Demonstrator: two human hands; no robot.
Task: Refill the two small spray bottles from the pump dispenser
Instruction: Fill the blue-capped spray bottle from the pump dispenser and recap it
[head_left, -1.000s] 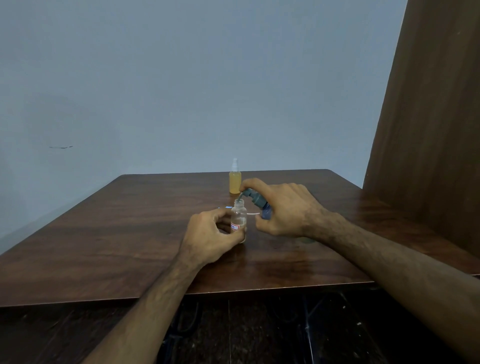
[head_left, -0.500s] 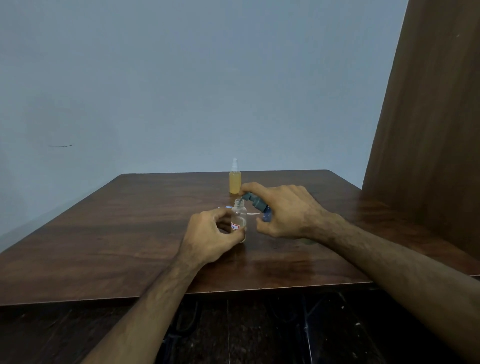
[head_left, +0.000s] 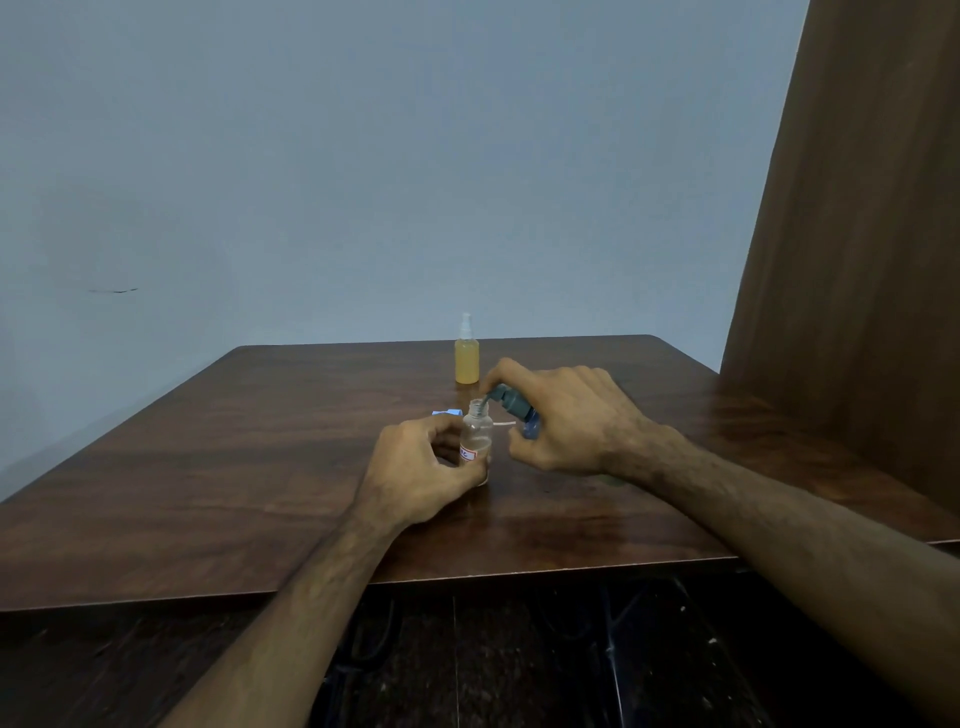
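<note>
Near the middle of the bench (head_left: 260, 467), the left hand (head_left: 415, 478) has its fingers closed around the open clear bottle (head_left: 476, 436), steadying it upright. The right hand (head_left: 571, 421) grips the tilted pump dispenser (head_left: 511, 402), forefinger on its head, nozzle at the bottle's mouth so liquid lands inside. The yellow spray bottle (head_left: 466, 358) stands capped toward the far edge. The clear bottle's red-bordered label is unreadable.

Head-height view down onto table (head_left: 208, 467)
</note>
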